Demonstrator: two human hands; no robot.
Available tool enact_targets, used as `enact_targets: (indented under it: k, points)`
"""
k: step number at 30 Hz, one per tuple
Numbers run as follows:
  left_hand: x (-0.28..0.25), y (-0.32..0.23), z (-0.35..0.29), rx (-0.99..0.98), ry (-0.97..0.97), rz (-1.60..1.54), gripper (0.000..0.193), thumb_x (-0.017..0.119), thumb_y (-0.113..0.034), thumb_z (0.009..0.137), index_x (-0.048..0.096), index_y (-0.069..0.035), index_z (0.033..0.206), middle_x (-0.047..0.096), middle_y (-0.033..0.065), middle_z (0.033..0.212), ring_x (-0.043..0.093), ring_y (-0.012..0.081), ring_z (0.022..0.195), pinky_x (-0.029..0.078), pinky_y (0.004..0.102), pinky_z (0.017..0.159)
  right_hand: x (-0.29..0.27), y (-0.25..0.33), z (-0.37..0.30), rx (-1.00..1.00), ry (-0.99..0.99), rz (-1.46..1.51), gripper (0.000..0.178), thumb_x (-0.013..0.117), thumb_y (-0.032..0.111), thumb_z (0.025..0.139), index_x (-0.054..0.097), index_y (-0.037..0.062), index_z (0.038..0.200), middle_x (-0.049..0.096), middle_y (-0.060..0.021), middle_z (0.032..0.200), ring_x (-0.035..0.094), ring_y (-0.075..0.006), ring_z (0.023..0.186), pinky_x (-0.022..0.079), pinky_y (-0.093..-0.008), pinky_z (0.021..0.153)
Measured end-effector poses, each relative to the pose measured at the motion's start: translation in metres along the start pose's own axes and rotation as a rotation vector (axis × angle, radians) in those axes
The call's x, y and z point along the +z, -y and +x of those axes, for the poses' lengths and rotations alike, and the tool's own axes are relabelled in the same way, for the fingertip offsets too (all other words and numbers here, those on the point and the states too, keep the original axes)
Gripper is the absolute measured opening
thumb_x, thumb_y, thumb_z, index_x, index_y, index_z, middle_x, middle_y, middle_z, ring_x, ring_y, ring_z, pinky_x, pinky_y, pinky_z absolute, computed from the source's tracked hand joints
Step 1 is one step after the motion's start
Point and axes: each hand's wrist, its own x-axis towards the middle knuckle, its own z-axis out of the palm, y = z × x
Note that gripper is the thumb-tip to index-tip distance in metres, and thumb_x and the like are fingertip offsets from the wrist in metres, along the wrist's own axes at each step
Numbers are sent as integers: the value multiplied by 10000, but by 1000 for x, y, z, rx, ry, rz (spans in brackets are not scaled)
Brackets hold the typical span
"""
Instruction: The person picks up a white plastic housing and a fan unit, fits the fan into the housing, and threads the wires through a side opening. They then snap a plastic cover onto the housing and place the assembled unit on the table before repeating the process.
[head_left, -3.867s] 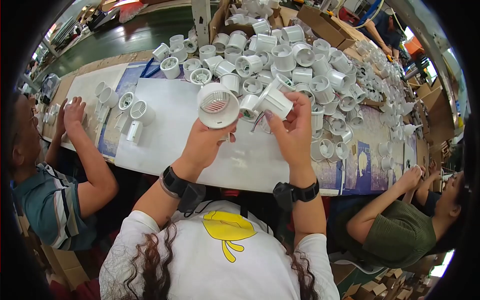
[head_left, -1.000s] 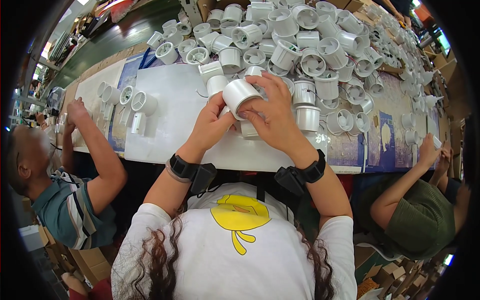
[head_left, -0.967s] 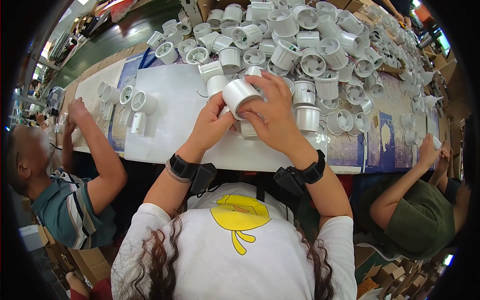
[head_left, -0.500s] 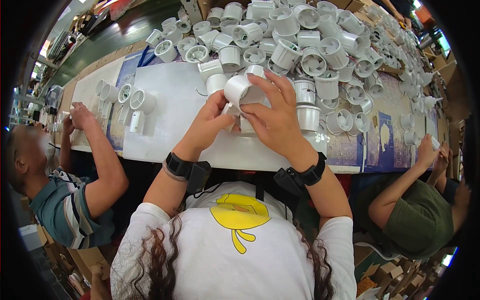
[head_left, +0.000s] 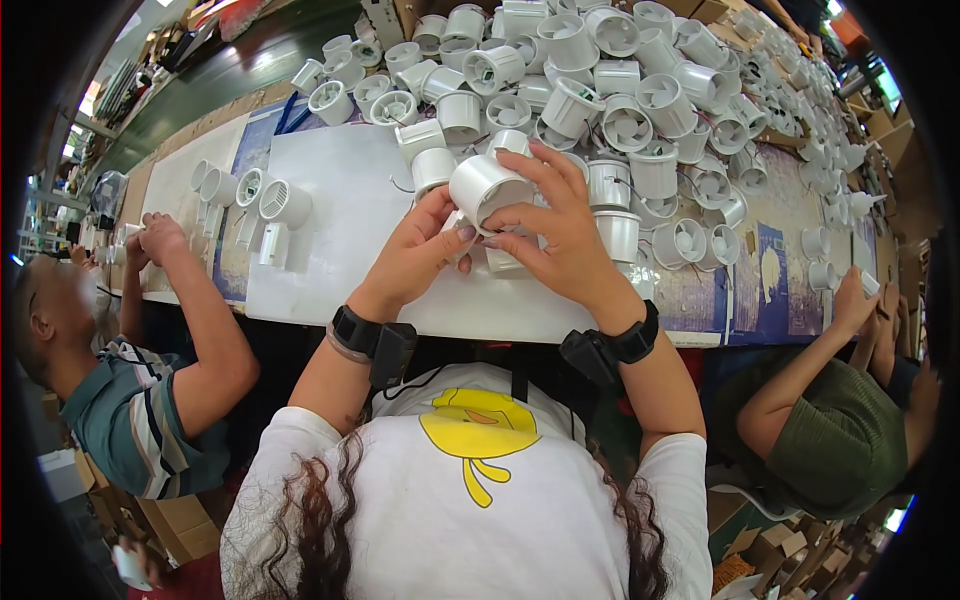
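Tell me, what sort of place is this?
Probably an assembly workshop: white plastic fan housings lie heaped on a long worktable, co-workers handle parts on both sides, and cardboard boxes stand below.

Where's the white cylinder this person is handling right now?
In the head view, the white cylinder is at upper centre, held between the left hand and the right hand, just in front of the pile of white parts.

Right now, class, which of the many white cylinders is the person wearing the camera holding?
The white cylinder between their left hand and right hand: fingers of both hands touch it, whereas those in the pile rest beyond.
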Motion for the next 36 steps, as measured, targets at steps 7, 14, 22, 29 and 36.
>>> enact_targets:
  k: [7, 14, 22, 29, 36]
  points:
    - [7, -2, -2, -1, -25, 3, 521, 562, -61, 914, 361, -67, 1395, 508, 22, 1269, 548, 95, 951, 483, 246, 673, 7, 0, -2, -19, 27, 23, 221, 793, 96, 674, 684, 122, 865, 480, -64, 1394, 340, -342, 1339, 309, -449, 1075]
    - [6, -2, -3, 11, -99, 70, 517, 558, -47, 901, 367, -60, 1382, 525, 28, 1221, 533, 76, 878, 469, 233, 641, -1, 2, -1, 101, -10, 38, 174, 767, 87, 720, 691, 98, 877, 463, -84, 1405, 335, -356, 1341, 299, -456, 1083]
    - [8, 0, -2, 52, -113, 137, 511, 557, -44, 897, 372, -59, 1373, 539, 36, 1189, 541, 83, 890, 473, 236, 626, 10, -4, -10, 54, 40, -16, 294, 752, 115, 752, 691, 116, 1040, 461, -101, 1398, 343, -347, 1335, 297, -468, 1083]
    - [5, -7, -3, -8, -145, 116, 502, 546, -42, 887, 382, -48, 1362, 546, 41, 1167, 552, 94, 900, 476, 234, 609, 2, 4, -5, 36, 15, -72, 288, 769, 122, 708, 679, 141, 981, 513, -81, 1346, 414, -321, 1285, 312, -483, 1077]
    - [9, -14, -1, -48, -172, 175, 494, 545, -41, 870, 400, -35, 1342, 557, 48, 1133, 561, 100, 886, 476, 235, 571, 8, 8, -8, -93, -90, -340, 238, 772, 128, 669, 668, 125, 883, 561, -49, 1283, 514, -271, 1185, 337, -509, 1060]
